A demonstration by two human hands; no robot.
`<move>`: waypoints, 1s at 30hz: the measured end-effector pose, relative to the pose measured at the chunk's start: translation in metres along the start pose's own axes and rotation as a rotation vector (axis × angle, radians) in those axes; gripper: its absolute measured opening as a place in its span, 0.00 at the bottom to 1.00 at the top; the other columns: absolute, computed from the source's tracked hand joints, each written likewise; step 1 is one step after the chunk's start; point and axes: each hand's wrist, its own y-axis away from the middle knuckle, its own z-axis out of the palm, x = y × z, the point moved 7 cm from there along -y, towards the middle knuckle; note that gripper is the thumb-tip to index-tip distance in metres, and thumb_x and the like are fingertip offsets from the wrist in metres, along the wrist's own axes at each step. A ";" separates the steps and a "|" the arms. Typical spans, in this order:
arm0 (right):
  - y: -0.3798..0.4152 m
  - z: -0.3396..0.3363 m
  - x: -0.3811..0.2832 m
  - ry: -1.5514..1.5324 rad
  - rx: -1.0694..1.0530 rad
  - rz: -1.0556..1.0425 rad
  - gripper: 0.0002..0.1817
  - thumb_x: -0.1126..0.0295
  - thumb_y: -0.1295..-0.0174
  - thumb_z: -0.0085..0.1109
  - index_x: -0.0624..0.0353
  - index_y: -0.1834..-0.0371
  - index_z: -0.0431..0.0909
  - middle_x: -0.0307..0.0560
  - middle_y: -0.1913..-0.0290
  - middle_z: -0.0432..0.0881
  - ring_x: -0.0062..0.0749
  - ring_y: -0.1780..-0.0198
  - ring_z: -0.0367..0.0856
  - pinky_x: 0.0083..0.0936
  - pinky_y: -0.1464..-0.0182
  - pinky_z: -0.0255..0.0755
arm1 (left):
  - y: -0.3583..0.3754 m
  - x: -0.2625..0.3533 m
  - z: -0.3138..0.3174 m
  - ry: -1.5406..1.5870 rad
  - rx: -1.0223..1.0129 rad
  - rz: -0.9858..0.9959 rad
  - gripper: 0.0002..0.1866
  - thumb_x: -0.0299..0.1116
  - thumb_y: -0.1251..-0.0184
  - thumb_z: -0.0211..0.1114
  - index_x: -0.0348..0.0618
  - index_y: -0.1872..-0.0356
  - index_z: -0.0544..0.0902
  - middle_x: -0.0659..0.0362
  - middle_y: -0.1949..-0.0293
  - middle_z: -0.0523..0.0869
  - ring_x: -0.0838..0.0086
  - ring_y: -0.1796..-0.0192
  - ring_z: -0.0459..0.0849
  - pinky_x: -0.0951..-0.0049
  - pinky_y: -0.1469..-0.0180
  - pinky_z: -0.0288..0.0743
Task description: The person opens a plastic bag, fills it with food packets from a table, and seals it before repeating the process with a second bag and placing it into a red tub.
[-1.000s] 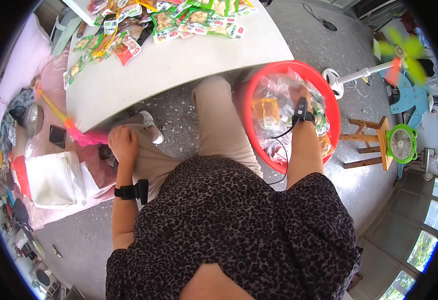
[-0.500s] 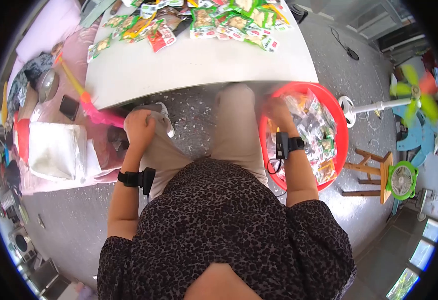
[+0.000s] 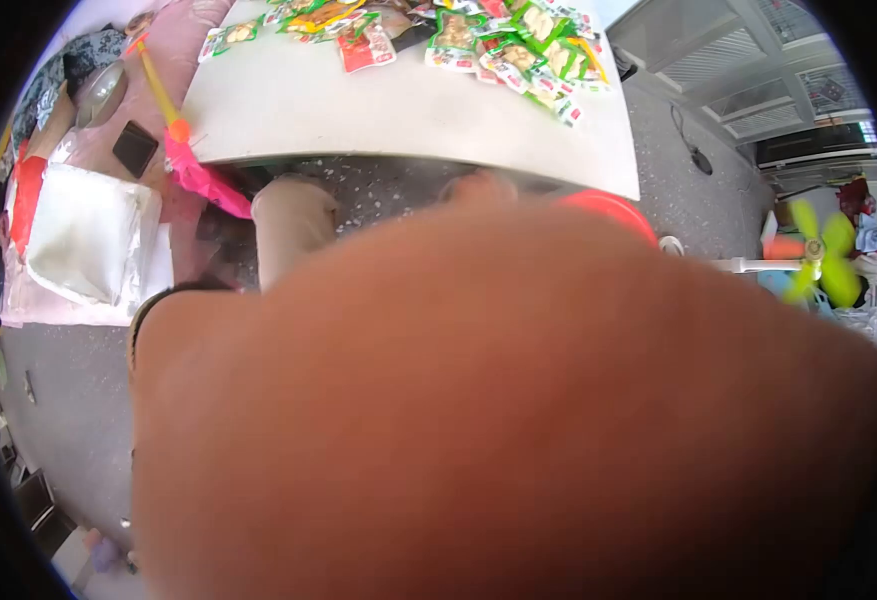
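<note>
A large blurred stretch of skin fills the middle and bottom of the head view, very close to the camera. It seems to be my left hand or forearm (image 3: 478, 400), with part of a dark band at its left edge; no fingers can be made out. Beyond it a small smeared patch of skin, apparently my right hand (image 3: 478, 186), shows near the table's front edge by my knee. Its fingers are too blurred to read. Only the rim of the red basin (image 3: 613, 212) is visible, its contents hidden behind the near skin.
Packaged snacks (image 3: 453, 40) lie along the far side of the white table (image 3: 408, 115). On the pink cloth at left are a phone (image 3: 136, 148), a white padded bag (image 3: 88, 235) and a pink-and-yellow wand (image 3: 198, 180). A fan (image 3: 813, 250) stands at right.
What seems to be my left hand has come up from my knee to the camera, covering my body. My right hand has apparently left the basin toward my knee. The view has shifted.
</note>
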 end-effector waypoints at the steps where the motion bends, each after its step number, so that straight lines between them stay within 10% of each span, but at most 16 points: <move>1: -0.011 0.008 0.010 0.049 -0.042 0.006 0.03 0.67 0.60 0.50 0.50 0.82 0.73 0.38 0.77 0.74 0.32 0.63 0.71 0.34 0.61 0.61 | -0.004 0.002 -0.002 -0.020 -0.029 0.010 0.08 0.21 0.47 0.50 0.35 0.64 0.72 0.53 0.63 0.75 0.70 0.59 0.73 0.73 0.56 0.65; 8: -0.004 -0.008 0.009 -0.035 0.229 -0.052 0.02 0.71 0.62 0.51 0.52 0.81 0.72 0.37 0.73 0.76 0.32 0.62 0.73 0.34 0.60 0.63 | -0.003 -0.001 0.011 -0.100 -0.120 0.002 0.09 0.21 0.47 0.51 0.36 0.63 0.72 0.52 0.63 0.75 0.69 0.60 0.73 0.73 0.57 0.66; 30: 0.000 0.011 0.019 -0.095 0.187 0.023 0.04 0.71 0.60 0.50 0.54 0.79 0.72 0.40 0.68 0.77 0.35 0.54 0.69 0.37 0.52 0.55 | 0.014 -0.010 0.039 -0.204 -0.224 0.004 0.11 0.22 0.48 0.52 0.36 0.62 0.72 0.52 0.63 0.75 0.66 0.61 0.75 0.71 0.60 0.68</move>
